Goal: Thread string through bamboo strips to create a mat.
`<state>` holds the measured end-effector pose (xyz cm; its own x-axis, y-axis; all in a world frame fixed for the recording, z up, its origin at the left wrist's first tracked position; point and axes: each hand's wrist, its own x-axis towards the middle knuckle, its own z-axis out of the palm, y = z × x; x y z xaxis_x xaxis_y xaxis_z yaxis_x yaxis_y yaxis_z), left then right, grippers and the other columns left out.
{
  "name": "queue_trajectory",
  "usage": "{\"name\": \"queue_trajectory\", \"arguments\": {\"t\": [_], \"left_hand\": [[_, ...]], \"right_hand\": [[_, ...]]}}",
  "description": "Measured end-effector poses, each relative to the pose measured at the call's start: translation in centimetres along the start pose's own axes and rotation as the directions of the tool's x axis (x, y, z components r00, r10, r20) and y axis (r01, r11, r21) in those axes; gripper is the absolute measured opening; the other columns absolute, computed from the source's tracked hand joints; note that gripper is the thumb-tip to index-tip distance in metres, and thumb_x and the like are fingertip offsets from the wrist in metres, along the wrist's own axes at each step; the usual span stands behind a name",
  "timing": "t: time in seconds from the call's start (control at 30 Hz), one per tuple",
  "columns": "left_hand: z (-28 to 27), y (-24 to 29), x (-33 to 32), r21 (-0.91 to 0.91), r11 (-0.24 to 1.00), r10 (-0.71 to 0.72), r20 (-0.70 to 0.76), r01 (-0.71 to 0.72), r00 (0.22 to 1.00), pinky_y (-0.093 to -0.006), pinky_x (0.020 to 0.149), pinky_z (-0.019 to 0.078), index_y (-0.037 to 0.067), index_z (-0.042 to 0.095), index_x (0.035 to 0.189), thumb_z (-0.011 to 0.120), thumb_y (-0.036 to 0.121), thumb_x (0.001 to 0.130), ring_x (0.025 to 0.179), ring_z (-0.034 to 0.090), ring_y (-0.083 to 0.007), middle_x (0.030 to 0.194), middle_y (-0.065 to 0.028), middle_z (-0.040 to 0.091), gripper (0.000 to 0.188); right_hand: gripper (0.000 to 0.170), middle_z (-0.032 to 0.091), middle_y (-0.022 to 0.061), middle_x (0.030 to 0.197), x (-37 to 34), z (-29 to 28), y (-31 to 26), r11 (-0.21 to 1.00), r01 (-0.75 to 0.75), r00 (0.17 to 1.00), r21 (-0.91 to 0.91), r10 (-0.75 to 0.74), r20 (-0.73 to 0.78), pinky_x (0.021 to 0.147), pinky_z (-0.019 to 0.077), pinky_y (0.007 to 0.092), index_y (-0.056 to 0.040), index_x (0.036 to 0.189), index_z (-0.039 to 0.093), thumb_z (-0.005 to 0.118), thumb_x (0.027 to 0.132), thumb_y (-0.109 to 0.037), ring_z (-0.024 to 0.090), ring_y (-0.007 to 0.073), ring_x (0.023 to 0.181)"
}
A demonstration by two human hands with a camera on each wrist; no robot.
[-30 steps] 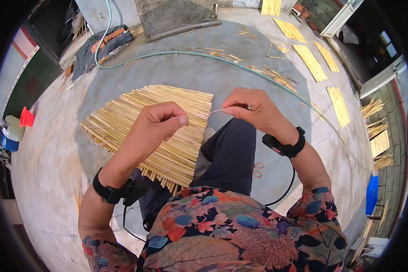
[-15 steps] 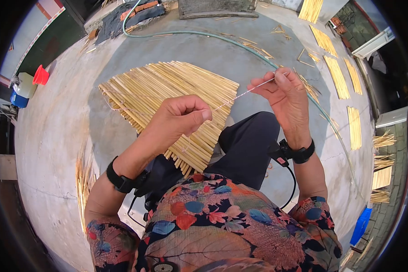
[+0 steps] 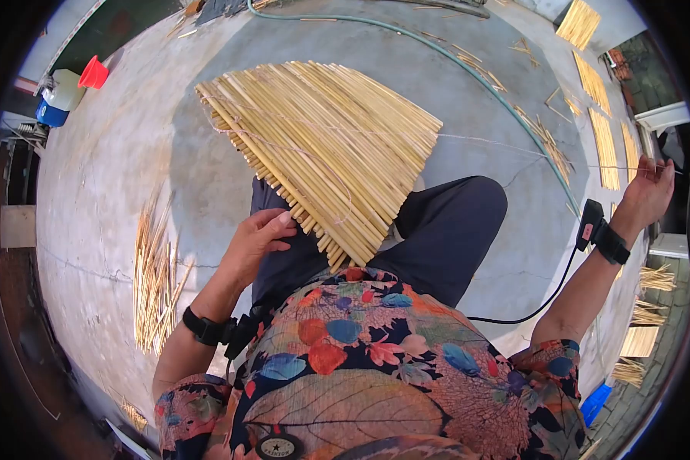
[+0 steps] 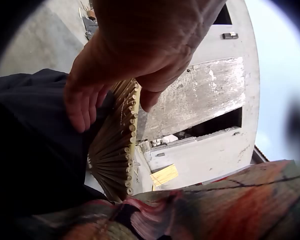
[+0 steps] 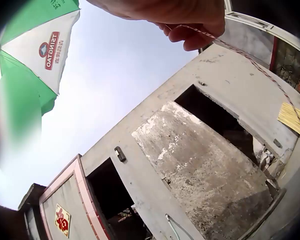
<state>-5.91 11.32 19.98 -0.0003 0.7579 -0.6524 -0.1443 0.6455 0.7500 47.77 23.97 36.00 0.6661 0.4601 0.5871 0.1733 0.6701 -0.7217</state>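
Note:
A fan-shaped mat of straw-coloured stalks (image 3: pixel 322 146) slants over the person's lap, its thick row of cut ends toward the left. My right hand (image 3: pixel 650 192) is stretched far out to the right and pinches a thin string (image 3: pixel 498 142), which runs taut back to the mat's right edge. In the right wrist view the string (image 5: pixel 247 56) looks red-and-white and twisted. More of it lies in a loose loop across the stalks. My left hand (image 3: pixel 259 239) is at the mat's lower left edge, fingers loosely bent, fingertips right at the stalk ends (image 4: pixel 131 127).
Loose stalks (image 3: pixel 155 284) lie on the concrete at left. A green hose (image 3: pixel 437 50) curves across the floor behind the mat. Flat stalk panels (image 3: pixel 590 80) and bundles (image 3: pixel 655 277) line the right side. A red bucket (image 3: pixel 93 73) stands far left.
My right hand has swung far to the right, drawing the string out long. The left hand has let go of the string and dropped to the mat's lower left edge.

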Motion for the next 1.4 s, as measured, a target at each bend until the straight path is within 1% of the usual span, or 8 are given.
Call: {"name": "queue_trajectory", "arguments": {"t": [0.23,0.37,0.5,0.67,0.87,1.07,1.27,1.4], "left_hand": [[4.1,-0.2,4.2,-0.189,0.945,0.285,0.068,-0.268,0.956,-0.0304,0.082,0.0443,-0.002,0.048,0.109,0.063,0.013,0.077,0.094,0.055,-0.0175,0.104,-0.0103,0.056,0.038],[5.0,-0.6,4.8,-0.332,0.872,0.367,-0.046,-0.361,0.929,-0.0302,0.075,0.0493,-0.005,0.049,0.105,0.059,0.001,0.074,0.084,0.059,-0.0194,0.097,-0.0114,0.058,0.033],[5.3,1.2,4.5,-0.286,0.873,0.406,-0.021,-0.395,0.914,-0.0301,0.074,0.0495,-0.006,0.050,0.103,0.053,-0.003,0.073,0.080,0.060,-0.0186,0.092,-0.0104,0.059,0.029],[4.5,5.6,3.4,-0.028,0.849,0.527,0.006,-0.527,0.850,-0.0273,0.071,0.0482,-0.006,0.052,0.100,0.053,-0.004,0.073,0.077,0.059,-0.0156,0.089,-0.0091,0.060,0.027],[5.5,8.7,0.5,0.462,0.680,0.590,0.118,-0.570,0.799,-0.0278,0.073,0.0448,-0.004,0.049,0.105,0.053,0.001,0.075,0.079,0.058,-0.0135,0.090,-0.0095,0.061,0.031],[6.7,8.2,-0.3,0.513,0.592,0.635,0.180,-0.622,0.752,-0.0250,0.072,0.0443,-0.004,0.050,0.105,0.054,0.000,0.076,0.078,0.055,-0.0093,0.087,-0.0050,0.061,0.029],[6.1,6.9,1.4,0.514,0.575,0.624,0.228,-0.637,0.747,-0.0250,0.072,0.0440,-0.003,0.048,0.109,0.053,-0.001,0.075,0.081,0.054,-0.0095,0.093,-0.0062,0.060,0.034],[6.2,7.8,1.4,0.491,0.565,0.655,0.222,-0.663,0.722,-0.0250,0.073,0.0437,-0.003,0.049,0.108,0.053,-0.001,0.075,0.081,0.054,-0.0095,0.091,-0.0062,0.060,0.033]], "right_hand": [[0.023,0.055,0.0072,0.080,-1.5,2.0,-1.7,0.961,0.193,0.977,-0.198,-0.206,-0.048,0.071,0.0472,0.0258,0.0025,0.098,0.054,0.053,0.087,-0.018,0.053,0.0140,0.069],[0.019,0.052,0.0006,0.071,-5.2,4.5,-0.8,0.955,0.044,0.961,-0.293,0.040,0.274,0.066,0.0421,0.0202,-0.0031,0.095,0.061,0.055,0.086,-0.019,0.048,0.0077,0.069],[0.013,0.052,-0.0009,0.072,-14.1,8.5,1.8,0.911,-0.222,0.662,-0.348,0.403,0.632,0.062,0.0394,0.0191,-0.0027,0.087,0.060,0.059,0.082,-0.015,0.048,0.0062,0.066],[0.012,0.055,0.0015,0.074,-21.0,14.2,2.5,0.912,-0.282,0.378,-0.296,0.390,0.840,0.063,0.0419,0.0204,0.0010,0.088,0.058,0.057,0.081,-0.009,0.050,0.0061,0.068],[0.017,0.055,0.0029,0.069,-21.8,22.1,4.0,0.866,-0.494,0.456,-0.075,0.332,0.826,0.055,0.0432,0.0203,0.0023,0.094,0.055,0.057,0.080,-0.007,0.051,0.0077,0.059],[0.012,0.055,0.0031,0.064,-22.8,24.3,4.3,0.919,-0.381,0.550,-0.102,0.314,0.774,0.052,0.0435,0.0221,0.0012,0.090,0.055,0.055,0.082,-0.008,0.051,0.0077,0.055],[0.012,0.056,0.0031,0.065,-21.1,22.9,3.7,0.725,-0.680,0.346,-0.106,0.445,0.826,0.049,0.0421,0.0217,0.0001,0.082,0.054,0.055,0.083,-0.011,0.053,0.0094,0.055],[0.013,0.053,0.0022,0.065,-18.6,20.2,2.7,0.626,-0.779,0.380,0.015,0.454,0.806,0.052,0.0419,0.0227,-0.0021,0.083,0.053,0.055,0.083,-0.015,0.052,0.0106,0.056]]}}
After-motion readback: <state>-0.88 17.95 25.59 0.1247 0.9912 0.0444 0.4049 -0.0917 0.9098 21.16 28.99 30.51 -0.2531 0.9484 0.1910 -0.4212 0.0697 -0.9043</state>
